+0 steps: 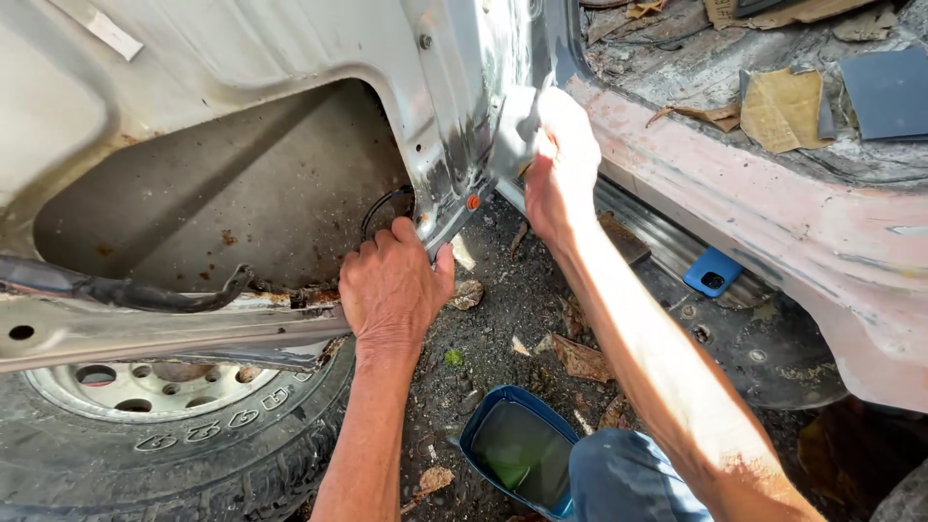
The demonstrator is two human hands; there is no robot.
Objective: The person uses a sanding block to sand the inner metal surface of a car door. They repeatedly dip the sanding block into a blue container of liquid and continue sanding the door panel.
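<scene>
My left hand (391, 288) grips the lower edge of a grey car body panel (290, 58) beside the open wheel arch (222, 193). My right hand (559, 164) presses a folded grey sheet of sandpaper (512, 135) against the worn, scratched edge of the panel (462, 145), higher and to the right. A small orange spot (473, 202) shows on the panel's bottom corner. A black cable (382, 205) loops out of the arch just above my left hand.
A tyre on a silver wheel (145, 425) lies at the lower left. A blue tub of greenish water (517, 449) stands on the dirt by my knee. A blue phone (712, 273) lies on the sill. Sandpaper sheets (783, 106) rest on the pink car floor (773, 217).
</scene>
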